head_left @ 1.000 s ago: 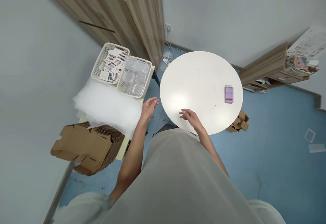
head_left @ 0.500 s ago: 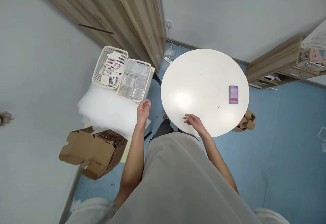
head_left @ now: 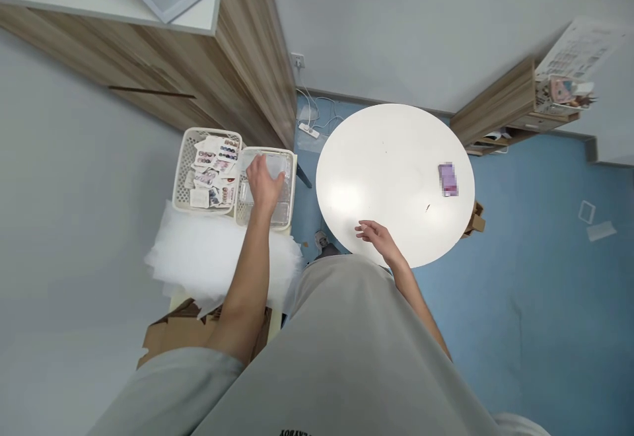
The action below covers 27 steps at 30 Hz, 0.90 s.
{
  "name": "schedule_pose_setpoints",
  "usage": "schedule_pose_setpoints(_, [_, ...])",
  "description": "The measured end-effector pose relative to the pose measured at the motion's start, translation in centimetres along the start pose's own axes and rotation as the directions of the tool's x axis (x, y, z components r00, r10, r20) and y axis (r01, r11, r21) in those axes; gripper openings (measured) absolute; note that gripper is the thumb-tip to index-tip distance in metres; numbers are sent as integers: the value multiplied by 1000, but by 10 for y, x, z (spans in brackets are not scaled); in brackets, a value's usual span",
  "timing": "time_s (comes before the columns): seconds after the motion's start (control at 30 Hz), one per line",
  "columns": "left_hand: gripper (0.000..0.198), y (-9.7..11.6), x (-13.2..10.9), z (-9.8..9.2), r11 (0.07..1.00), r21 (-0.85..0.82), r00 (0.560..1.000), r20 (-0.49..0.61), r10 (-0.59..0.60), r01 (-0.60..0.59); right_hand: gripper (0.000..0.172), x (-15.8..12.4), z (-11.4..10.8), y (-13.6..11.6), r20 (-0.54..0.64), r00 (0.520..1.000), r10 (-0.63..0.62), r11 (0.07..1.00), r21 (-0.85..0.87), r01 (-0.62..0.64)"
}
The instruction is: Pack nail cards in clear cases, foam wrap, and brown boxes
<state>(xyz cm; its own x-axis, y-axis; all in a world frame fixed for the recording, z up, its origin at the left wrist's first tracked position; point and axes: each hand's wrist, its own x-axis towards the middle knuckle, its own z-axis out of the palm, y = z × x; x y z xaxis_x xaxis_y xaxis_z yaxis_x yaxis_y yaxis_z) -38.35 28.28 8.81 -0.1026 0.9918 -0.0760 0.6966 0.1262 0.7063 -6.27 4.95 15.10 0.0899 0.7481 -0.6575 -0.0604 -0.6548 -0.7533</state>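
Note:
My left hand (head_left: 265, 183) is over a white plastic basket (head_left: 290, 226) holding clear plastic boxes (head_left: 278, 213). Its thumb is spread away from the fingers, and whether the fingertips touch a box cannot be made out. Beside that basket stands a second white basket (head_left: 180, 175) with cards of press-on nails (head_left: 207, 158) in it. My right hand (head_left: 377, 236) is above the near edge of the round white table (head_left: 391, 152), fingers loosely apart and holding nothing.
White foam sheets (head_left: 198, 244) lie in front of the baskets, with folded cardboard boxes (head_left: 173, 333) nearer me. A purple blurred object (head_left: 448, 179) lies on the table's right side. A wooden cabinet (head_left: 247, 72) stands behind the baskets, and a power strip (head_left: 308, 131) is on the floor.
My left hand has moved forward and left, from the basket's near corner to over the clear boxes. My right hand has stayed by the table edge. The view has turned left.

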Motion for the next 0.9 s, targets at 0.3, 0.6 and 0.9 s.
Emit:
schedule_pose_setpoints(0.3, [93,-5,45,5,997,70,970,242,20,-38,58,-3,3,-10,-98,995,1,1000,19,1])
schedule_pose_setpoints(0.6, [106,-11,44,-9,997,-24,966,247,81,-78,55,10,17,-15,-44,999,-5,1000,-9,4])
schedule_pose_setpoints(0.9, [100,51,-45,13,796,-537,849,526,55,281,67,13,19,-25,24,979,-203,975,-84,204])
